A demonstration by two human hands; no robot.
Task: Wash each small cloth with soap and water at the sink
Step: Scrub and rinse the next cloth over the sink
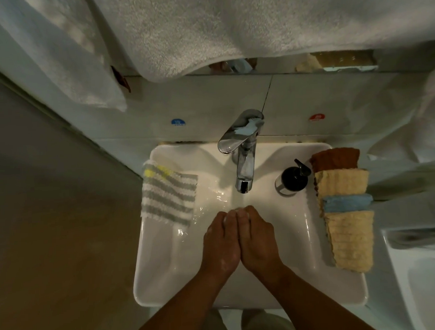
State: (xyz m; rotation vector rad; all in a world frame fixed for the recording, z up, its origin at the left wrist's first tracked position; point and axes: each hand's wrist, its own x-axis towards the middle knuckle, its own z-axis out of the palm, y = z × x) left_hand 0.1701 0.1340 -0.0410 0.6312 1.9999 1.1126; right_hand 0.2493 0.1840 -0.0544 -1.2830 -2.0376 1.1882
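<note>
My left hand [221,242] and my right hand [258,238] are held side by side over the white sink [156,279], fingers straight, fingertips under the water running from the chrome tap [243,163]. Neither hand holds a cloth. A grey-and-white striped cloth [168,194] with yellow patches lies on the sink's left rim. On the right rim lie a brown cloth [335,158], a yellow cloth [341,182], a blue cloth [347,202] and another yellow cloth [352,241]. A black-topped soap dispenser [293,177] stands right of the tap.
White towels [205,28] hang above the sink, over the mirror's lower edge. A blue cold sticker [177,122] and a red hot sticker [316,117] mark the tiled wall. A second white basin [428,280] sits at the right edge.
</note>
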